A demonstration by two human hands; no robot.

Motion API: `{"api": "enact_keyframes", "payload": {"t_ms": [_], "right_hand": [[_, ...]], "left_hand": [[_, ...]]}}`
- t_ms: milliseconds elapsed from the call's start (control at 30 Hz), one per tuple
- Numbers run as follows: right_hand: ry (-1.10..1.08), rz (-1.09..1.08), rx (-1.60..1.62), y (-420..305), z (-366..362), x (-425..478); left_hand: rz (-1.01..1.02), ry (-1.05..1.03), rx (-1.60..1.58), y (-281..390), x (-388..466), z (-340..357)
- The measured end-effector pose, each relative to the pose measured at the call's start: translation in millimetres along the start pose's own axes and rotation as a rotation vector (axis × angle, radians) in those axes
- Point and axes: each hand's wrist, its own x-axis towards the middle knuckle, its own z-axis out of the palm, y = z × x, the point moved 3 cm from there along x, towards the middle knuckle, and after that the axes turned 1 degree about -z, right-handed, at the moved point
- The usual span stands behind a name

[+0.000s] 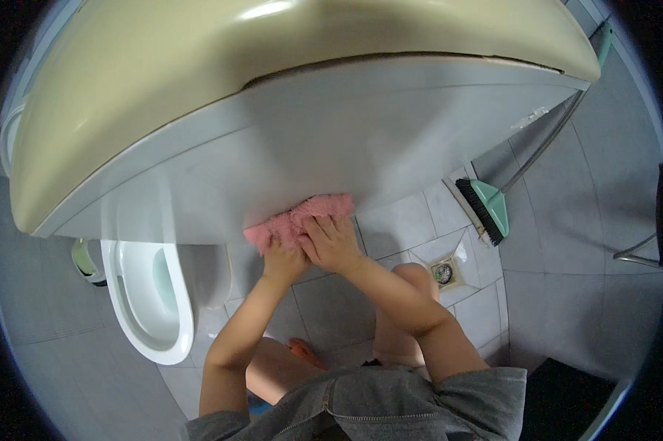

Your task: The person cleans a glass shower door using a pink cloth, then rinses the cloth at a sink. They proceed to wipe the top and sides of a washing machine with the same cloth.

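A pink fluffy cloth (301,218) lies spread against the lower part of a glossy grey cabinet front (337,143), under a cream-coloured basin or countertop (160,71). My left hand (284,259) presses on the cloth's left and lower part, its fingertips sunk in the pile. On the right half of the cloth rests my right hand (331,242), fingers laid over it and touching my left hand. Both hands hold the cloth; its underside is hidden.
A white squat toilet (185,325) is at the left, with a green-labelled container (86,259) beside it. At the right, a green broom (491,206) leans with its bristles near the floor. A floor drain (443,273) sits in the tiles.
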Motion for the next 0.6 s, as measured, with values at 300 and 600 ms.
{"api": "enact_keyframes", "payload": {"t_ms": [300, 600], "right_hand": [[0.437, -0.034, 0.026, -3.3, -86.1, 88.0], [0.495, -0.075, -0.035, 42.4, -51.0, 43.1]], "left_hand": [[0.131, 0.283, -0.052, 34.8, 77.9, -67.0], [0.276, 0.22, 0.109, 39.0, 84.8, -51.5]]}}
